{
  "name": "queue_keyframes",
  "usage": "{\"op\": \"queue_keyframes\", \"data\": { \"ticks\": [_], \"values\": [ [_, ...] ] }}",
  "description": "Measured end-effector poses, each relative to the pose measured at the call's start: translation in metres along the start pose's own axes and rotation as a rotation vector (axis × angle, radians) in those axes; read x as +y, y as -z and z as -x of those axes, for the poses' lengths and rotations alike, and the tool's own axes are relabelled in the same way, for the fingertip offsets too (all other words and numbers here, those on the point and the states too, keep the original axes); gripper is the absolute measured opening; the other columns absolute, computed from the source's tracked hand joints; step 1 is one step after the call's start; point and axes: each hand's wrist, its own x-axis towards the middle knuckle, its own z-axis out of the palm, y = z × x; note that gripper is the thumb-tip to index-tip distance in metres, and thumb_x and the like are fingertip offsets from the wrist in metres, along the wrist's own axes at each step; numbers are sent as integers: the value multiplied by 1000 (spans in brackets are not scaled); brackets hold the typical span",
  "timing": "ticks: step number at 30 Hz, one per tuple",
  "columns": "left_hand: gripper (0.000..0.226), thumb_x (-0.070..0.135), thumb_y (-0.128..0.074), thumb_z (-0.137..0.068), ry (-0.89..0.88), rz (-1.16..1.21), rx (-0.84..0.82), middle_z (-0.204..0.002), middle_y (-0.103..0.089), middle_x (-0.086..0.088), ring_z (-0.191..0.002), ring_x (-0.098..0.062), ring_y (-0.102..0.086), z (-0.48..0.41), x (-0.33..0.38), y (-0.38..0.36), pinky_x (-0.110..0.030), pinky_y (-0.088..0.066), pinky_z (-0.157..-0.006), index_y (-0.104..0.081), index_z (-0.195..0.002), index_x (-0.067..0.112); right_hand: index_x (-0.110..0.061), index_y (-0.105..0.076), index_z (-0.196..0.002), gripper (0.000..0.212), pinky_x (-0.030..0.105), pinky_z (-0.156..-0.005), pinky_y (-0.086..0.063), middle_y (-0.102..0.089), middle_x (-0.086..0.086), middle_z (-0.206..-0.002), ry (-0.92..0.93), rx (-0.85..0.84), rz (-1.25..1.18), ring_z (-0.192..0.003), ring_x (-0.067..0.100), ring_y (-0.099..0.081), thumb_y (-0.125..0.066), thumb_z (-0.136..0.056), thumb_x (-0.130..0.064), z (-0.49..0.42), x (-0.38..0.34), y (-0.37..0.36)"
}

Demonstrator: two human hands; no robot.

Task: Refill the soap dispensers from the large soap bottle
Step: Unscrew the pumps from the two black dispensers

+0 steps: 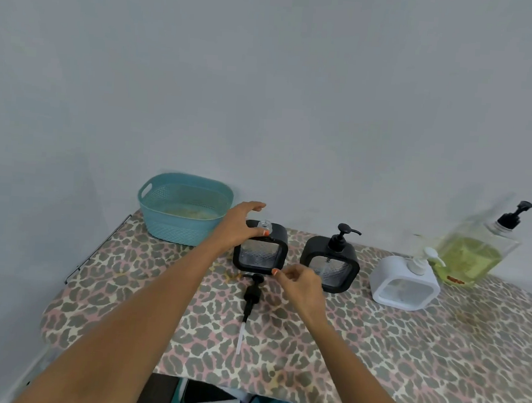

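The left black soap dispenser (261,254) stands with its clear threaded neck uncovered. My left hand (241,226) holds its top left corner, thumb on the front and fingers reaching over behind the neck. Its black pump (253,295) with a white tube lies flat on the table just in front. My right hand (300,282) hovers right of that pump with loosely curled fingers, holding nothing. A second black dispenser (329,265) and a white dispenser (405,282) stand to the right with their pumps on. The large soap bottle (475,250), partly full of yellow-green soap, stands at the far right.
A teal perforated basket (184,208) sits at the back left against the wall. The table has a leopard-print cover (374,350) with a rounded left end and a near edge at the bottom. A grey wall rises right behind everything.
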Motion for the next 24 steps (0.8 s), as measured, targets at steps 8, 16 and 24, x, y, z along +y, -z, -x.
{"op": "queue_keyframes", "data": {
  "ticks": [8, 16, 24],
  "values": [
    [55, 18, -70, -79, -112, 9, -89, -131, -52, -4, -123, -19, -47, -15, 46, -49, -26, -34, -105, -48, -129, 16, -4, -65, -97, 23, 13, -65, -39, -66, 6, -91, 84, 279, -75, -82, 14, -59, -67, -84, -23, -28, 6, 88],
    [77, 26, -72, -77, -84, -152, -331, -145, -34, -8, -134, -22, -34, -25, 64, -99, -33, -29, -108, -31, -140, 11, -3, -55, -118, 47, 19, -82, -38, -55, 13, -120, 114, 207, -49, -104, 18, -55, -72, -78, -20, -52, 21, 101],
    [52, 15, -75, -72, -66, -95, -344, -119, -60, -12, -109, -26, -56, -30, 59, -102, -32, -44, -90, -55, -119, 6, -6, -62, -109, 40, 24, -83, -42, -58, 12, -111, 151, 171, 49, -102, 24, -56, -72, -77, -27, -68, 20, 87]
  ]
}}
